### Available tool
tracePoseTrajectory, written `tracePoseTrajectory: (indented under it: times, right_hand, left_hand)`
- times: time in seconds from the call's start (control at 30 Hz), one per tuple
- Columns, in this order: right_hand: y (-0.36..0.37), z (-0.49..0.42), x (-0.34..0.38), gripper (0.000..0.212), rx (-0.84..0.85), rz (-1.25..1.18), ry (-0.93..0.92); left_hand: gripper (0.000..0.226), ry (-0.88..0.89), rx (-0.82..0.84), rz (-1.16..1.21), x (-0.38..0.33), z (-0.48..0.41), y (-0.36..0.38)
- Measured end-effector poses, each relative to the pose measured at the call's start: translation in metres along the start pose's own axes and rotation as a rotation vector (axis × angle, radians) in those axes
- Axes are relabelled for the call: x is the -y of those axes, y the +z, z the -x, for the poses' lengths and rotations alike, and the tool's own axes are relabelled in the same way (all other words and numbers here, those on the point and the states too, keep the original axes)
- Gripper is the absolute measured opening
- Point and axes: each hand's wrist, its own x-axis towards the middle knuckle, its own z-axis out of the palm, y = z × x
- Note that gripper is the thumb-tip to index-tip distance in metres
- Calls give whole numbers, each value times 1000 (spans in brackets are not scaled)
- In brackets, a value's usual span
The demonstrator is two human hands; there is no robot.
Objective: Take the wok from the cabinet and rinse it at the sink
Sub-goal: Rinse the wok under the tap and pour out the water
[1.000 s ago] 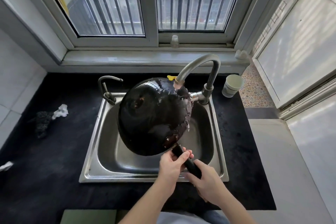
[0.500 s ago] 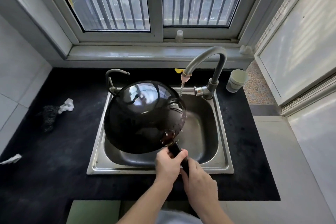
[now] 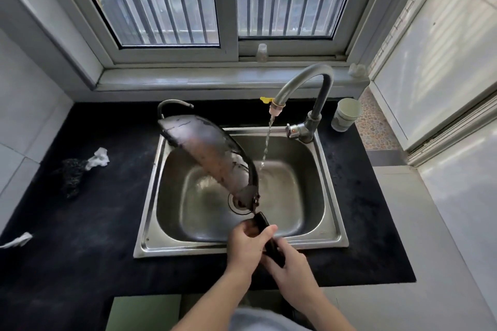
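Note:
The dark wok [image 3: 212, 156] hangs over the steel sink [image 3: 329, 234], tipped steeply onto its edge so I see its rim and wet inner side. Its black handle [image 3: 269, 236] points toward me. My left hand [image 3: 247, 247] grips the handle nearer the pan, and my right hand [image 3: 291, 269] holds the handle's end just behind it. The tap [image 3: 304, 83] runs, and its thin stream [image 3: 266, 142] falls into the basin just right of the wok's rim.
A second small tap [image 3: 172, 105] stands at the sink's back left. A paper cup [image 3: 345, 114] sits right of the tap. A dark scrubber [image 3: 71, 172] and crumpled white paper [image 3: 99, 157] lie on the black counter [image 3: 80, 223] to the left.
The wok has rolled from showing its rounded bottom to standing on edge, and has swung left out from under the stream. Both hands keep hold of the handle.

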Motion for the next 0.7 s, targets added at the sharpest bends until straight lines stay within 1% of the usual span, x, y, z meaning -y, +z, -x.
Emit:
tracePoseTrajectory:
  times: [0.07, 0.1, 0.13, 0.2, 0.27, 0.37, 0.43, 0.57, 0.7]
  right_hand:
    - [2, 2, 3, 23, 55, -74, -23]
    - [3, 3, 5, 19, 100, -116, -24]
    - [2, 4, 9, 15, 150, -157, -11]
    - [2, 4, 11, 12, 248, -273, 51]
    - [5, 2, 7, 7, 311, -396, 136]
    - [8, 1, 2, 11, 345, -474, 201]
    - [9, 2, 1, 12, 333, -488, 191]
    - [10, 4, -3, 11, 295, -455, 158]
    - [8, 1, -6, 11, 309, -557, 210]
  left_hand:
    - [6, -156, 164, 258, 1, 2, -6]
    - [10, -224, 237, 364, 2, 2, -9]
    - [15, -268, 287, 429, 4, 2, -13]
    - [20, -291, 327, 492, 9, 3, -21]
    - [19, -267, 316, 471, 14, 2, -27]
    - [16, -208, 283, 349, 18, 1, -28]
    - [16, -186, 268, 277, 21, 0, -26]
    - [23, -196, 264, 196, 28, 0, -23]
    - [18, -193, 241, 149, 26, -4, -15]
